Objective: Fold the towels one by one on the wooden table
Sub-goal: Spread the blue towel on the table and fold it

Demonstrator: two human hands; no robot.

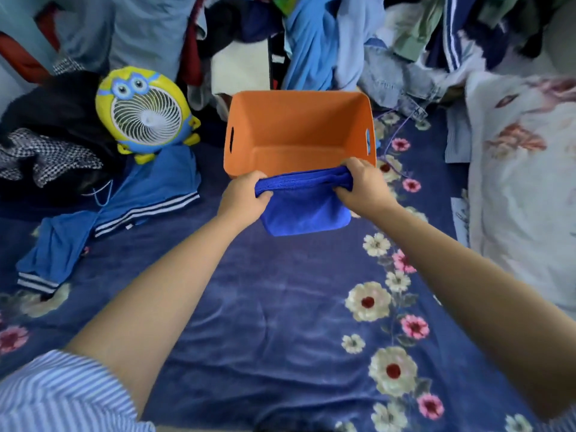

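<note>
Open floral bedsheet point(265, 322) lies between the two forearms and runs toward the viewer; this is the widest unobstructed stretch. Ahead, an orange bin point(299, 120) stands open-topped, its near wall just behind the blue towel point(305, 210) stretched between the left hand point(244, 196) and right hand point(363, 187). To the left, a blue striped jacket point(124, 207) lies flat, with a yellow cartoon fan point(145, 115) upright behind it beside dark checked clothes point(43, 154). To the right, a floral pillow point(523, 188) bounds the sheet. Piled and hanging clothes point(327, 42) close the far side behind the bin.
</note>
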